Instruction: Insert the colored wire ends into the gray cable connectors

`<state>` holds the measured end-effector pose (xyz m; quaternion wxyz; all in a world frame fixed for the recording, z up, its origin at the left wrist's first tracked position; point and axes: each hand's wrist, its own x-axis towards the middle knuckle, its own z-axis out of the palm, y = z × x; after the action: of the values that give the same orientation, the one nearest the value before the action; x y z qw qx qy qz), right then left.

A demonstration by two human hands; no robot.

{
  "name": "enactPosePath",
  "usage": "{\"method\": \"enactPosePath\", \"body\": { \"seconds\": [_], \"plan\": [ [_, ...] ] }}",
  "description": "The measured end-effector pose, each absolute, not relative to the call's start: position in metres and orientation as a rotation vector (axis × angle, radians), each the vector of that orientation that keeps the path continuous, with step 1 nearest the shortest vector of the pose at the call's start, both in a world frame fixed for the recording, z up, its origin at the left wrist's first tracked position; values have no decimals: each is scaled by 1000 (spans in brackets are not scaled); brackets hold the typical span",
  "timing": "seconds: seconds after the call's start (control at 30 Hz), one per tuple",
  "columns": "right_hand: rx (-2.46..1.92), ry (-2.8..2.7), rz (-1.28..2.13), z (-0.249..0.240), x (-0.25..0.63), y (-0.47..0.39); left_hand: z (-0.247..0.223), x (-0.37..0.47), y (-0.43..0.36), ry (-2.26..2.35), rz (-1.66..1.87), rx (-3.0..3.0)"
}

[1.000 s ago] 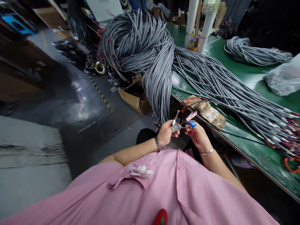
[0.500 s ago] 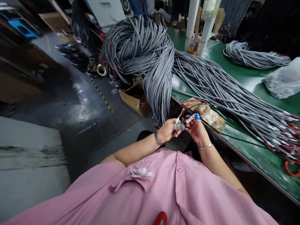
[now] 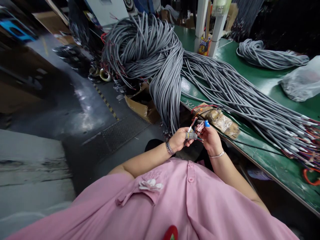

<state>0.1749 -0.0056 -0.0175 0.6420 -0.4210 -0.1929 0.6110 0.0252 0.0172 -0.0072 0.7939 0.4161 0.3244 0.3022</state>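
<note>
Just above my lap, my left hand [image 3: 182, 138] is closed round the end of a cable with thin coloured wires [image 3: 199, 129] fanning out; a grey covering wraps its thumb. Facing it, my right hand [image 3: 210, 137] pinches at these wires, a blue cover [image 3: 207, 123] on one fingertip. A small pale printed tag shows between the hands. Beyond them, a tape-wrapped block [image 3: 226, 124] lies at the edge of the green table [image 3: 262, 166]. Long grey cables [image 3: 235, 90] stretch across the table, their stripped ends at the right.
A large coil of grey cables [image 3: 140, 46] hangs over the table's left end above an open cardboard box [image 3: 142, 106]. At the back right are a smaller cable coil [image 3: 270, 56] and a plastic bag [image 3: 302, 81]. An orange ring [image 3: 310, 180] lies at the right edge.
My right hand's blue-covered fingertip has moved slightly left and the pale tag has turned between the hands. The view has shifted a little. My left hand keeps its hold.
</note>
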Motion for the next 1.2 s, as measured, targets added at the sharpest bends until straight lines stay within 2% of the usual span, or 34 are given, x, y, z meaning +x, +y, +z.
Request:
{"method": "enactPosePath", "body": {
  "seconds": [0.4,0.7,1.2],
  "plan": [
    [-928,-396,1576,-19,178,-15,-7,16,2,746,712,909],
    [-946,-478,1468,-12,170,-19,-1,21,-14,845,938,870],
    [-814,-410,1444,-32,167,-9,-5,33,-12,898,936,818]
  ]
}}
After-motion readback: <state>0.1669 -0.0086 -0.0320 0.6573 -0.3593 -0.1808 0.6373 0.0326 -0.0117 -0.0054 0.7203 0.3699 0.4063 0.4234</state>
